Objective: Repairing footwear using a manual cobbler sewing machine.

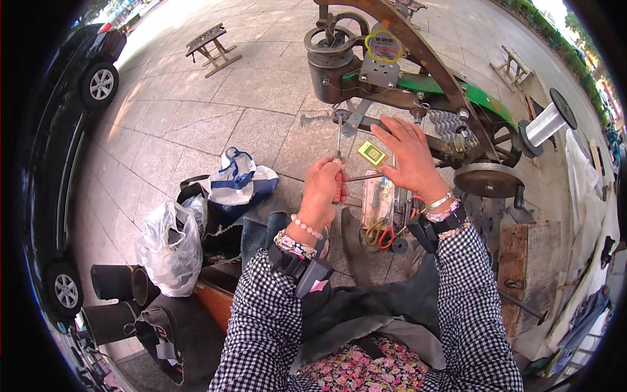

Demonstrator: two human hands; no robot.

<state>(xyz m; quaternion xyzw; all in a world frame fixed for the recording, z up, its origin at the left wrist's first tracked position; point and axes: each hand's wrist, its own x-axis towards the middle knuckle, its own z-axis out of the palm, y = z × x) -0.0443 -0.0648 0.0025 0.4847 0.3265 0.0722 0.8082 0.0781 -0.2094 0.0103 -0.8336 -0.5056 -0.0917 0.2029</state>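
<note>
My left hand (321,189) is closed around the reddish handle of a screwdriver (339,140). Its thin shaft points away from me, and the tip appears to meet the end of the lower metal arm of an old hand-cranked sewing machine (424,81). Fingers spread, my right hand (413,160) hovers by that same arm; whether its fingertips touch the metal I cannot tell. Between the hands lies a yellow card (372,153) with a printed square. A thin dark rod (364,176) runs between the two hands.
Below my hands, a tray of tools includes scissors (385,236) with red and yellow handles. The machine's handwheel (488,179) and thread spool (548,125) stand right, near a wooden box (532,274). Bags (171,245) sit left, a folding stool (212,47) and parked car (59,137) beyond.
</note>
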